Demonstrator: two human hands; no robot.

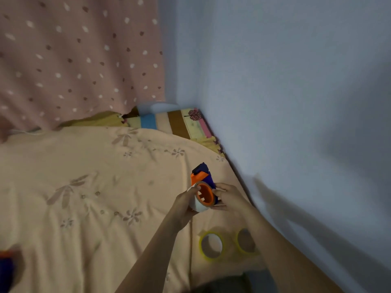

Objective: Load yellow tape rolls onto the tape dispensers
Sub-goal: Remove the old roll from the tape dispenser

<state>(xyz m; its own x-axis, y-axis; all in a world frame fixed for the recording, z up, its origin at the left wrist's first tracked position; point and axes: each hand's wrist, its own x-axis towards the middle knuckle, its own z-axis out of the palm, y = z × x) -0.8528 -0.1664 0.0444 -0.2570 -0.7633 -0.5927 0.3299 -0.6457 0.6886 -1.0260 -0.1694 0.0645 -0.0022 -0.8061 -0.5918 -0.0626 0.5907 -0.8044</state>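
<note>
Both hands are up over the bed [84,176], clamped on one tape dispenser [202,185]: blue and orange body, orange hub facing the camera. Left hand [186,203] grips the hub side, thumb on the rim. Right hand [227,196] pinches the far side. A whitish roll [195,205] sits around the hub; can't tell its colour for certain in this light, or whether it's fully seated.

Two yellow tape rolls [211,246] and [245,241] lie flat on the bedspread just below the hands, near the wall [296,102], close together but not clearly touching. A second dispenser [6,265], blurred, sits at the far left edge, well apart.

My read: seating a roll on the hub. To do it well, keep the roll square to the hub and press evenly round the core rather than on one side. Check the unwind direction so the sticky side faces the blade end. Hold the body steady with the right hand, fingers clear of the cutter.
</note>
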